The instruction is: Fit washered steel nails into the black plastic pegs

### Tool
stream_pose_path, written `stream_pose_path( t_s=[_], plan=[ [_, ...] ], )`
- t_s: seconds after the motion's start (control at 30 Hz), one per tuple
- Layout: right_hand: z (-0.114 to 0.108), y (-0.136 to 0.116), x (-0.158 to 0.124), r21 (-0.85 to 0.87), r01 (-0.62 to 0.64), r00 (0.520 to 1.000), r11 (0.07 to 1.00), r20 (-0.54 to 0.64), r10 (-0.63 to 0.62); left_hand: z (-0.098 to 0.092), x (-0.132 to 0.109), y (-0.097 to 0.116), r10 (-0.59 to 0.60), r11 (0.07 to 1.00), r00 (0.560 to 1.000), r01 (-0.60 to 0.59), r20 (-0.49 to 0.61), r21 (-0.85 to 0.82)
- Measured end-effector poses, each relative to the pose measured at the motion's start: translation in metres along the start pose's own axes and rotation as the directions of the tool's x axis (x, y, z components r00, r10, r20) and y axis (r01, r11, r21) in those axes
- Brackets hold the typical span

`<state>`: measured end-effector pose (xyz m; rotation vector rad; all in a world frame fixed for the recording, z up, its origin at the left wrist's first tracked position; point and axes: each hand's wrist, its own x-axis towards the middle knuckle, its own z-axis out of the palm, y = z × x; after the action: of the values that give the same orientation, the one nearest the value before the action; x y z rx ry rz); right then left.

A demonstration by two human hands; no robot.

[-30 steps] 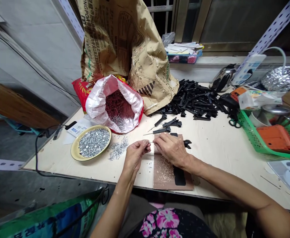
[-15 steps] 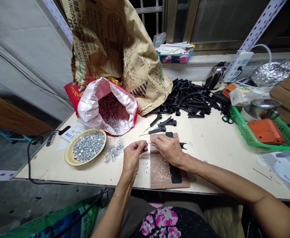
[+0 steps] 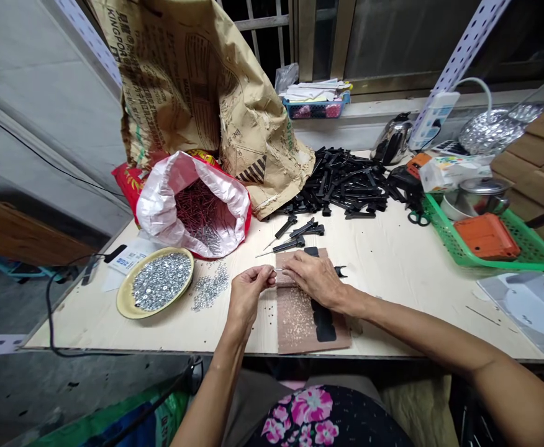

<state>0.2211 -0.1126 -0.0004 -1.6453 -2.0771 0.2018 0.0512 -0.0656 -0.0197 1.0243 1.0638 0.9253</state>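
Note:
My left hand [image 3: 249,290] is closed, thumb and finger pinching the end of a thin metal rod [image 3: 277,269]. The rod runs across to my right hand [image 3: 316,280], whose fingers are curled over the upper part of a brown board [image 3: 293,316]. Under that hand lies a black plastic piece, mostly hidden; its forked end [image 3: 341,271] sticks out on the right. Black pads [image 3: 324,326] line the board's right side, and pale crumbs are scattered over it. Just beyond my hands rest several black plastic pieces [image 3: 288,244], some with thin metal rods sticking out.
A yellow bowl of small metal washers [image 3: 122,299] stands left, with loose washers [image 3: 210,287] beside it. Behind are a red-and-white bag of long dark-red screws [image 3: 144,208], a brown paper sack [image 3: 267,149] and a heap of black pieces [image 3: 346,180]. A green basket [image 3: 539,256] stands right.
The view has shifted slightly, so most things appear a little further left. My hands keep nearly the same hold, close together over the board's left edge.

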Motion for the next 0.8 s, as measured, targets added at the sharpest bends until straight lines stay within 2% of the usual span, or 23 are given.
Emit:
stream_pose_path(
  t_s=[0.17,0.3,0.4,0.5,0.63,0.7,0.8],
  plan=[
    [-0.003,0.003,-0.002,0.031,0.034,0.996,0.999,-0.089,-0.031,0.006,0.001,0.000,-0.008,0.999,1.000,0.007,-0.012,-0.053],
    [0.000,0.007,-0.008,-0.266,0.157,0.954,0.951,-0.210,-0.216,0.009,0.002,0.005,-0.147,0.980,0.986,0.156,0.075,-0.127],
    [0.001,0.010,-0.010,-0.401,0.240,0.914,0.884,-0.213,-0.345,0.011,0.001,0.007,-0.230,0.958,0.966,0.246,0.116,-0.151],
    [0.002,0.012,-0.010,-0.403,0.226,0.912,0.887,-0.232,-0.338,0.014,0.000,0.005,-0.202,0.968,0.976,0.212,0.085,-0.132],
    [0.003,0.012,-0.010,-0.316,0.126,0.940,0.940,-0.265,-0.215,0.018,0.000,0.000,-0.117,0.990,0.992,0.120,0.046,-0.075],
    [0.003,0.012,-0.011,-0.335,0.146,0.937,0.931,-0.255,-0.238,0.019,0.000,-0.001,-0.112,0.993,0.992,0.114,0.054,-0.043],
    [0.001,0.013,-0.011,-0.416,0.230,0.910,0.880,-0.228,-0.346,0.020,0.000,-0.002,-0.107,0.994,0.992,0.106,0.064,0.019]
  ],
)
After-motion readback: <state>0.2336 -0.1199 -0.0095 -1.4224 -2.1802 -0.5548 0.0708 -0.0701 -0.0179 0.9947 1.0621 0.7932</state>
